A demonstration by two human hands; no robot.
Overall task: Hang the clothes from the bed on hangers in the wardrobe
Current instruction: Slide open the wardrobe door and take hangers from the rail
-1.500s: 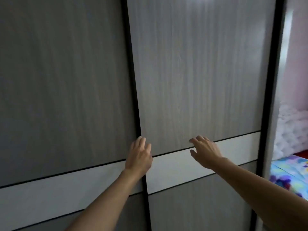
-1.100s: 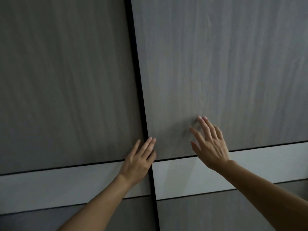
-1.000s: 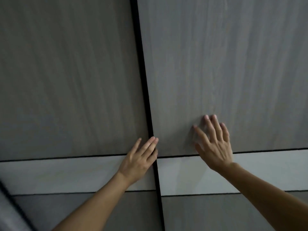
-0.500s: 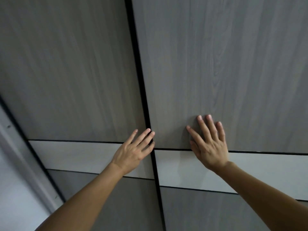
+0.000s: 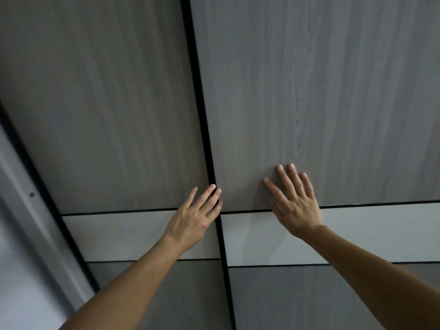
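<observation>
On woodgrain wardrobe doors (image 5: 309,91) — both hands flat.

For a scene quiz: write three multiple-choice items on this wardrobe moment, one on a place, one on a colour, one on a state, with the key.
1. Where do the left hand fingertips rest?
A. at the black seam between the doors
B. on the grey frame at far left
C. on the lowest panel

2. What colour is the band crossing both doors?
A. red
B. pale white
C. black

3. How is the right hand?
A. fisted around a hanger
B. hanging clear of the door
C. open, flat on the right door

Key: A, its fingers reach the seam; B, the strip is light; C, its fingers lie spread on wood.
</observation>
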